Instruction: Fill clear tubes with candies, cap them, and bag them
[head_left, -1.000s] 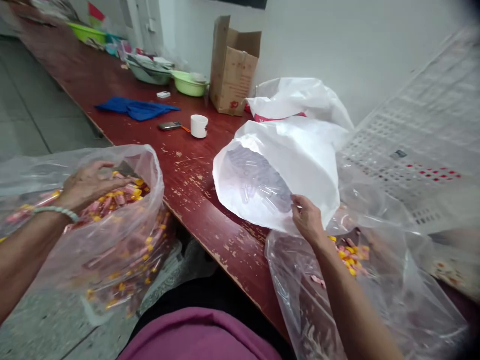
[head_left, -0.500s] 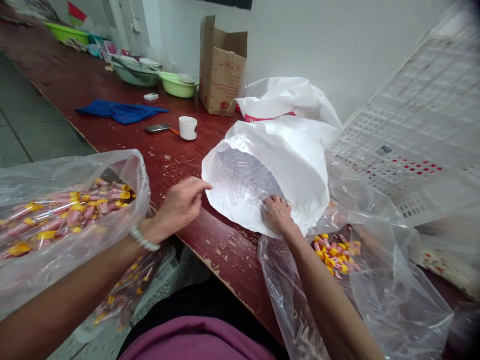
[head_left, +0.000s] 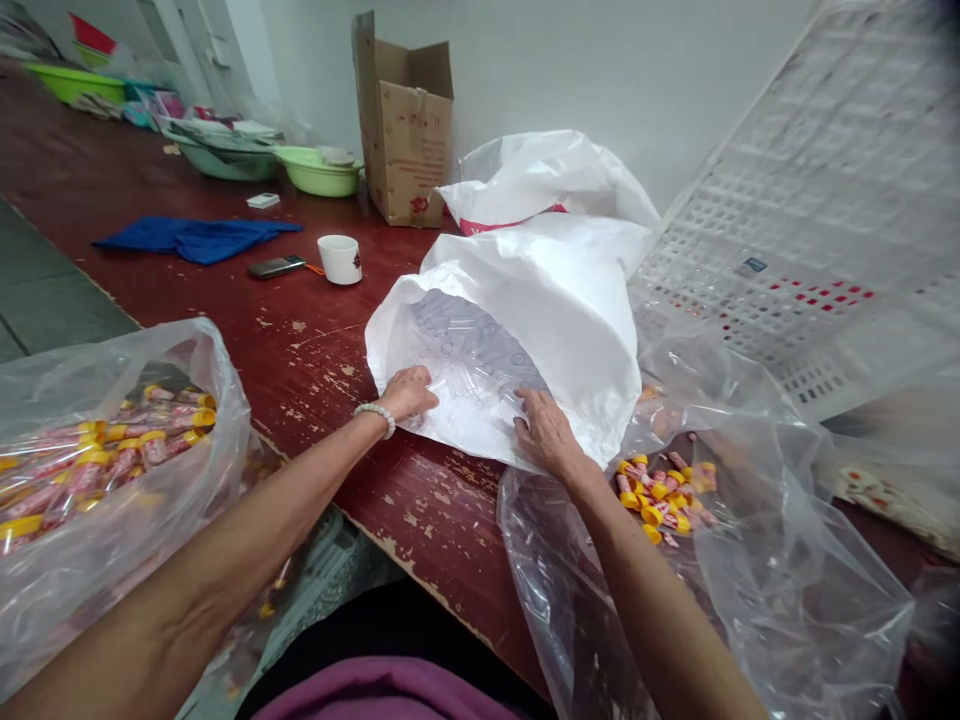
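A white woven sack (head_left: 592, 340) lies on its side with its mouth facing me. Several clear tubes (head_left: 469, 378) are inside, near the opening. My left hand (head_left: 409, 393), with a beaded bracelet at the wrist, rests over the lower left rim; its fingers are bent and apart, and I see nothing in them. At the right of the mouth, my right hand (head_left: 547, 428) reaches in, thumb and fingers apart, close to the tubes. Its fingertips touch the sack's inside or a tube; I cannot tell which.
Yellow-capped tubes fill a clear plastic bag (head_left: 225, 370) on the left. More yellow-capped tubes (head_left: 660, 495) lie in a clear bag (head_left: 795, 580) on the right. A white perforated basket (head_left: 750, 220) leans behind it. A cup (head_left: 340, 260), phone (head_left: 277, 267), blue cloth (head_left: 199, 238) and carton (head_left: 412, 150) stand farther back.
My left hand has moved from outside the sack's left edge to its lower rim. The right hand's fingers have spread slightly. The whole view has shifted, so things appear farther left.
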